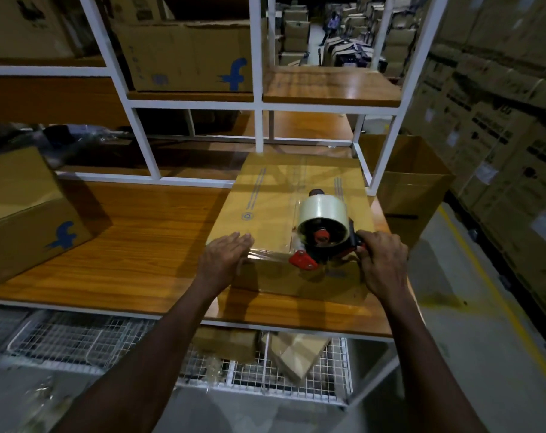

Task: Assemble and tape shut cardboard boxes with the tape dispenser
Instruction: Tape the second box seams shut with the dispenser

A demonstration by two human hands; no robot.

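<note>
Right hand (382,264) grips the tape dispenser (323,228), handle hidden, three o'clock from left hand (224,256), straight fingers (242,239) on the box (265,195).

The right hand (382,260) hides the handle of the red-and-black tape dispenser (323,235); the brown cardboard box with a blue logo (31,214) runs out of view at the left edge of the wooden desk (146,245)

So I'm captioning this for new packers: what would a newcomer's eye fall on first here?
The red-and-black tape dispenser with its fat clear roll, held by the right hand at the near edge of the closed cardboard box on the wooden table. The left hand lies flat on the box's near left corner. Next, the blue logo on the second box at far left.
</note>
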